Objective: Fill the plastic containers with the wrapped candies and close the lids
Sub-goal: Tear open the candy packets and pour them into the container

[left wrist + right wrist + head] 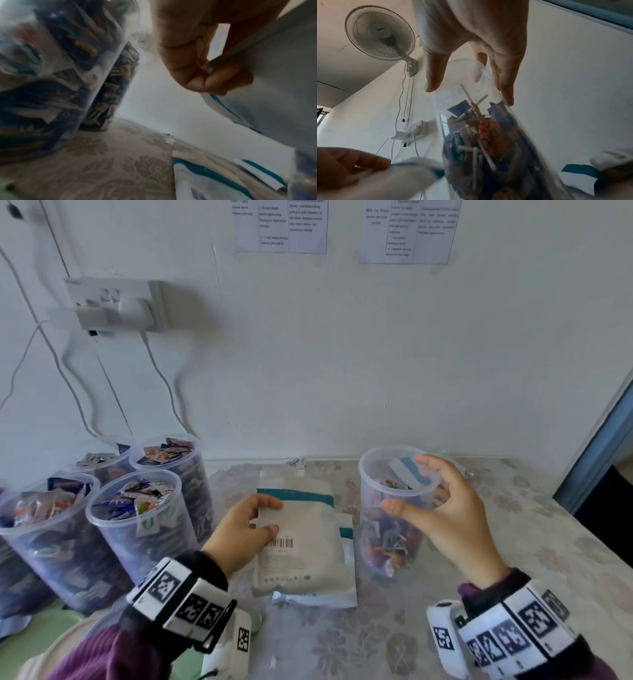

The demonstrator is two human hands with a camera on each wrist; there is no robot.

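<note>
A clear plastic container (387,546) stands open on the flowered tablecloth, about half full of wrapped candies on white sticks (488,135). My right hand (411,484) straddles its upper part, thumb in front and fingers behind the rim, all fairly straight. In the right wrist view the right hand (470,94) spans the rim loosely. My left hand (272,517) pinches the edge of a white candy bag with a teal stripe (308,542) between thumb and fingers (197,70), and lifts that side. A second white bag (342,587) lies under it.
Several lidless containers full of wrapped candies (137,522) crowd the table's left side, close to my left wrist. Cables hang from a wall socket (113,302) behind them. A blue door frame (596,453) borders the table at right. A wall fan (380,32) hangs high up.
</note>
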